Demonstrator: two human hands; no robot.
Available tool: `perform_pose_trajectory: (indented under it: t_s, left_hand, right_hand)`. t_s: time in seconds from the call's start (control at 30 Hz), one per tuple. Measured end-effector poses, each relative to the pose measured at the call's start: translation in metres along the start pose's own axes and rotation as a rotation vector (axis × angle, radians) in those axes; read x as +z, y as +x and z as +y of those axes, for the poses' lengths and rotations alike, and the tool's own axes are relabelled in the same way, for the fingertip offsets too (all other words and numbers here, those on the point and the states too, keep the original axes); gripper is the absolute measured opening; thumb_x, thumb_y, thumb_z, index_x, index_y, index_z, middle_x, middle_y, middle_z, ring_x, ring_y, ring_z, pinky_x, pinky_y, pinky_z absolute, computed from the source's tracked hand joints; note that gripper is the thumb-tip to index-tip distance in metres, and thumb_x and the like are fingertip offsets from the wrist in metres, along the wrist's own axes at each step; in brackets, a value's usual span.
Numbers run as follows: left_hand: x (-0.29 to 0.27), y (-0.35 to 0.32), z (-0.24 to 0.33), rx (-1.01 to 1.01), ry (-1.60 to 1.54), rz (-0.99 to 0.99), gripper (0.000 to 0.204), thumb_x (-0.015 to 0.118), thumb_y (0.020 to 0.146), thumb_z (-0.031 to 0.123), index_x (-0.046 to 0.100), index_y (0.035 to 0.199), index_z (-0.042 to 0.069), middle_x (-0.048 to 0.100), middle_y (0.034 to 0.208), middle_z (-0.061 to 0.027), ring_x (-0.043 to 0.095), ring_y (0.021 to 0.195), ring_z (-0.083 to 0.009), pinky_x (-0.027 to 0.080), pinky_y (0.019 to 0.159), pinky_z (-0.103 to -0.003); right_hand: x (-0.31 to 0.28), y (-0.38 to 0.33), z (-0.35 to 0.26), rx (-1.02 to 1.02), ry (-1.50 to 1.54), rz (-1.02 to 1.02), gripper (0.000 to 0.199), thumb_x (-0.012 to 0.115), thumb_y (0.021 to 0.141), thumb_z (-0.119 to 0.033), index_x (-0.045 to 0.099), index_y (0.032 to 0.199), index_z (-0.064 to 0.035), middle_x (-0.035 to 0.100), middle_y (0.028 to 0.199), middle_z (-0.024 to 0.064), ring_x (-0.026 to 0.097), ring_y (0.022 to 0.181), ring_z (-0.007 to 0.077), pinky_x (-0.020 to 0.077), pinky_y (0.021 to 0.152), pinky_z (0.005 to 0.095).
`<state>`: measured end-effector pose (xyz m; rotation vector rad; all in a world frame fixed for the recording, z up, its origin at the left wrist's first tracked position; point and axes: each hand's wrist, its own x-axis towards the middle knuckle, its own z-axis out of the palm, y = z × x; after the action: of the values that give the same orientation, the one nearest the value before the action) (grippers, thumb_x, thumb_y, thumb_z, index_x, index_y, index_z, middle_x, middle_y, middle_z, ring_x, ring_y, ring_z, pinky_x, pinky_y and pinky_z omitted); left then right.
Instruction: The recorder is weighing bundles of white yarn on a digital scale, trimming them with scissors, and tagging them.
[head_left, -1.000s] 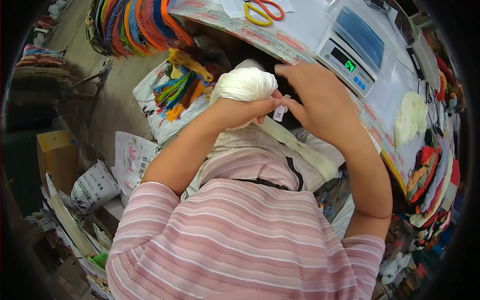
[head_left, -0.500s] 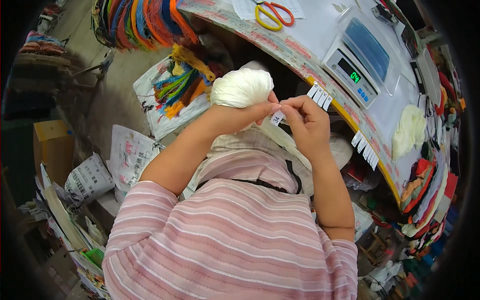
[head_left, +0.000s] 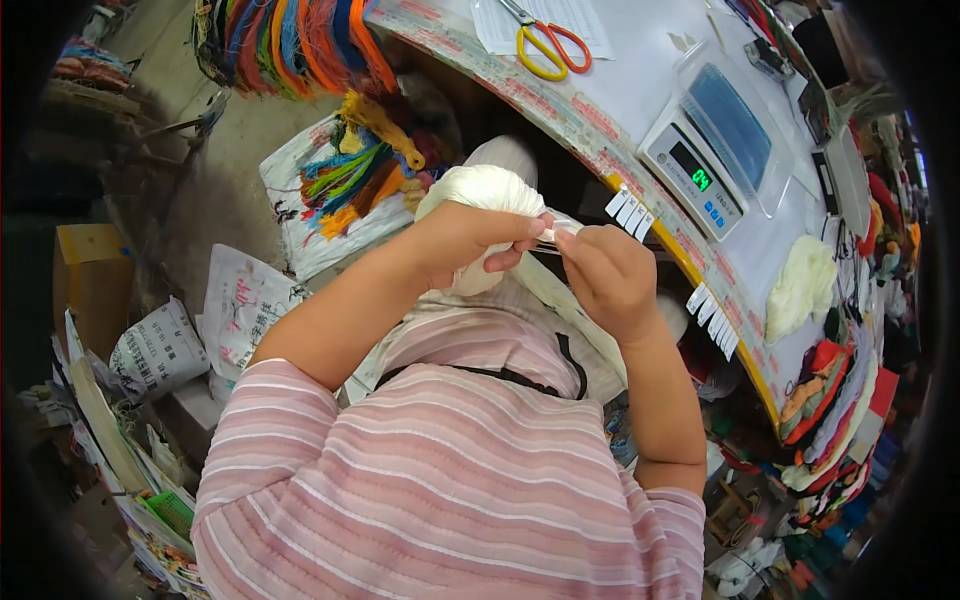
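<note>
Below the surface (head_left: pixel 640 90) edge, the left hand (head_left: pixel 470 235) grips a white yarn bundle (head_left: pixel 480 190) while the right hand (head_left: pixel 605 275) pinches a small tag (head_left: pixel 555 232) at it. Tagging seems under way, unfinished; another white bundle (head_left: pixel 800 290) lies beside the scale (head_left: pixel 710 150).

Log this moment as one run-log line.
left hand: holds white yarn bundle | right hand: pinches small tag at bundle | nearby: scale, scissors on table
</note>
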<state>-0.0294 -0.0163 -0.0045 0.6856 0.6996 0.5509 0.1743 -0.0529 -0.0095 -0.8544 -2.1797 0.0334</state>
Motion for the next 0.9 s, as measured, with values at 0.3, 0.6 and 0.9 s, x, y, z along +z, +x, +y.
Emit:
perform_pose_trajectory:
  t_s: [0.3,0.6,0.9]
  left_hand:
    - [0.013,-0.001,0.001,0.173,0.306,0.094,0.024,0.069,0.082,0.027,0.067,0.094,0.007,0.057,0.066,0.0004,0.051,0.060,-0.0071,0.039,0.051,-0.025]
    - [0.004,-0.003,0.008,0.069,0.136,0.015,0.013,0.063,0.084,0.011,0.057,0.074,0.006,0.050,0.059,0.0001,0.041,0.044,-0.0080,0.029,0.039,-0.024]
    - [-0.096,-0.040,0.066,0.197,-0.242,0.046,0.034,0.060,0.080,0.004,0.055,0.113,0.001,0.054,0.073,0.0017,0.037,0.044,0.0004,0.032,0.043,-0.015]
  right_hand:
    - [-0.018,0.019,-0.021,1.147,1.099,0.083,0.013,0.059,0.087,-0.001,0.056,0.099,0.0016,0.061,0.080,0.0019,0.051,0.068,0.0019,0.0406,0.062,0.0171]
    - [-0.009,0.010,-0.023,0.432,0.388,0.014,0.019,0.064,0.072,0.003,0.069,0.089,-0.0057,0.058,0.070,0.0069,0.055,0.060,0.0198,0.0422,0.052,0.0280]
    - [-0.090,0.003,-0.019,0.999,1.145,0.312,0.008,0.059,0.085,0.000,0.061,0.094,-0.0017,0.052,0.067,-0.0005,0.041,0.050,0.0026,0.0306,0.045,0.0185]
